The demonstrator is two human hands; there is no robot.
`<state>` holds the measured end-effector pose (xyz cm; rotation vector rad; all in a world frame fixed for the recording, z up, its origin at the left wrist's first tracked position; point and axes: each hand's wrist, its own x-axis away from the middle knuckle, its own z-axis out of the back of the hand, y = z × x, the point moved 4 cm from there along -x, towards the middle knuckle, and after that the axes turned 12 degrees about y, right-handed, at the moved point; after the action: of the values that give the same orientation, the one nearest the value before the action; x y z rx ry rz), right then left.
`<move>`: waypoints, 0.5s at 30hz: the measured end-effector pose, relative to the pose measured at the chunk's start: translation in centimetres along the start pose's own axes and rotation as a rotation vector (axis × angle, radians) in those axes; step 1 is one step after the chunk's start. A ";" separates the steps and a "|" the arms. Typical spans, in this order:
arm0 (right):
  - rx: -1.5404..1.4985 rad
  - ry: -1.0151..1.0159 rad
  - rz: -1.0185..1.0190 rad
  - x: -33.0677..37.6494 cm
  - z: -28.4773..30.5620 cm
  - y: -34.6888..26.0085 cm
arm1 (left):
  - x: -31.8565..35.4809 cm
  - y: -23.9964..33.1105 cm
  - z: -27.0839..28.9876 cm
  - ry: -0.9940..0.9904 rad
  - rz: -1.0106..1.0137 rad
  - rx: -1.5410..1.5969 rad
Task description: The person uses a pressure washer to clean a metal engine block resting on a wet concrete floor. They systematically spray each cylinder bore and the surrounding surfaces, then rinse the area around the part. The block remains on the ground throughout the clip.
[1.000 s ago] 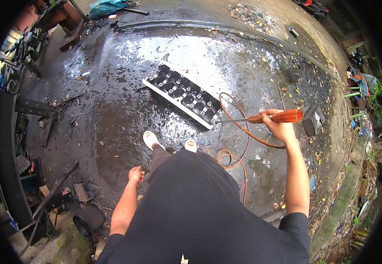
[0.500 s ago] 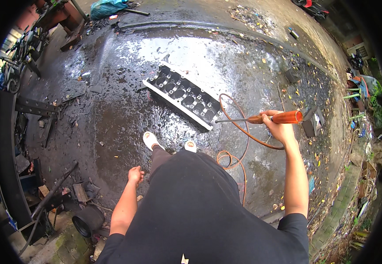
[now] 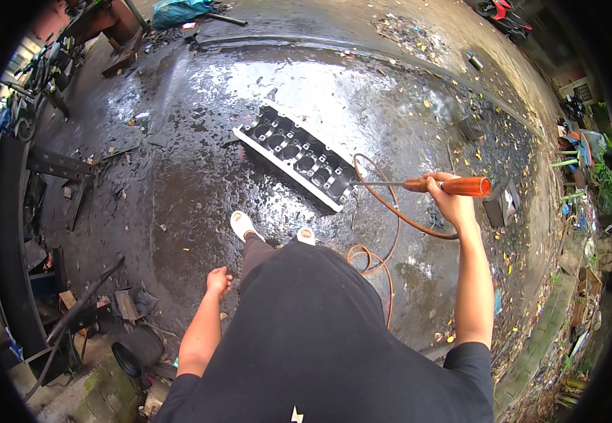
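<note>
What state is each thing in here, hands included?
Right hand: closed around the orange tool
Orange tool: held, tip toward the block
Left hand: fingers curled, no item visible in it
Block: openings facing up
Hose: looped and curving
Floor: wet, shiny in patches
Shoes: set apart
Blue bag: crumpled
</note>
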<state>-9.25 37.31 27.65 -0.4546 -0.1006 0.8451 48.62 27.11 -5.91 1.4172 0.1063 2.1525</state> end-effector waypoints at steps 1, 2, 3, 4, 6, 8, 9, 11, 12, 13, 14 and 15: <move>0.015 -0.003 0.001 -0.1 -0.1 -0.1 | 0.0 0.0 0.1 0.002 0.003 0.004; -0.002 -0.009 -0.013 -0.1 -0.2 -0.1 | 0.0 0.0 0.1 0.004 0.003 0.003; 0.037 -0.009 -0.005 -0.1 -0.2 -0.2 | 0.0 0.0 0.2 0.006 0.002 0.002; 0.044 -0.013 -0.013 -0.1 -0.2 -0.2 | 0.0 0.0 0.2 0.014 0.000 0.015; 0.056 -0.017 -0.018 -0.2 -0.3 -0.3 | 0.0 -0.1 0.3 0.032 -0.004 0.035; 0.065 -0.018 -0.014 -0.2 -0.3 -0.3 | -0.1 -0.2 0.4 0.030 0.000 0.032; 0.063 -0.020 -0.021 -0.2 -0.3 -0.3 | -0.1 -0.2 0.4 0.033 0.000 0.021; 0.031 -0.024 -0.042 -0.2 -0.3 -0.2 | -0.1 -0.3 0.3 0.025 0.005 0.033; 0.062 -0.022 -0.030 -0.2 -0.3 -0.2 | -0.1 -0.3 0.2 0.023 0.008 0.036; 0.065 -0.018 -0.024 -0.2 -0.3 -0.2 | -0.1 -0.3 0.2 0.022 0.006 0.033; 0.067 -0.014 -0.018 -0.3 -0.3 -0.3 | -0.1 -0.2 0.1 0.021 0.005 0.029; 0.068 -0.017 -0.024 -0.3 -0.3 -0.3 | -0.1 -0.2 0.0 0.020 0.003 0.026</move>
<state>-9.13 36.84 27.49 -0.3821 -0.0926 0.8263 48.74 27.25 -6.05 1.4112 0.1397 2.1760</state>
